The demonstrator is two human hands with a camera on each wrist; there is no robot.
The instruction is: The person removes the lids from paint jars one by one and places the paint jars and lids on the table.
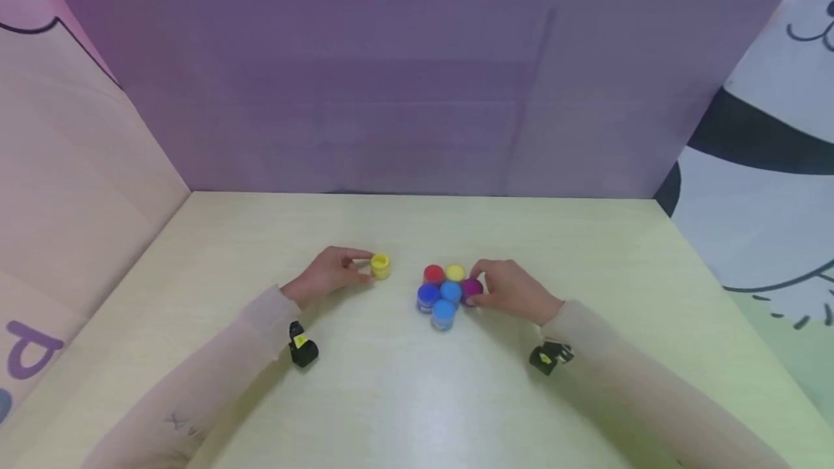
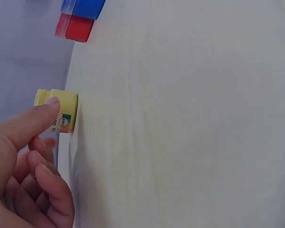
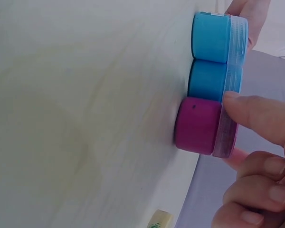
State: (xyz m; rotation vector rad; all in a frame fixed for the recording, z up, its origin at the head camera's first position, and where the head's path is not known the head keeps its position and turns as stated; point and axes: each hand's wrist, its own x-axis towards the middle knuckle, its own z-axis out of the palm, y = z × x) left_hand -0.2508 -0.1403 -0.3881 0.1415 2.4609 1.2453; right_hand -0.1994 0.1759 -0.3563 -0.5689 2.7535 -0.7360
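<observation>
My left hand pinches a small yellow paint jar between thumb and fingers; its top looks lidless. In the left wrist view the thumb lies across the side of this jar, which stands on the table. My right hand pinches a magenta jar at the right of a cluster. The right wrist view shows the thumb at the clear lid of the magenta jar. Touching or close beside it are two light blue jars, a dark blue jar, a red jar and another yellow jar.
The pale wooden table runs back to a purple panel. Printed panels stand at the left and right sides. A black wrist camera sits on the left sleeve, another camera on the right.
</observation>
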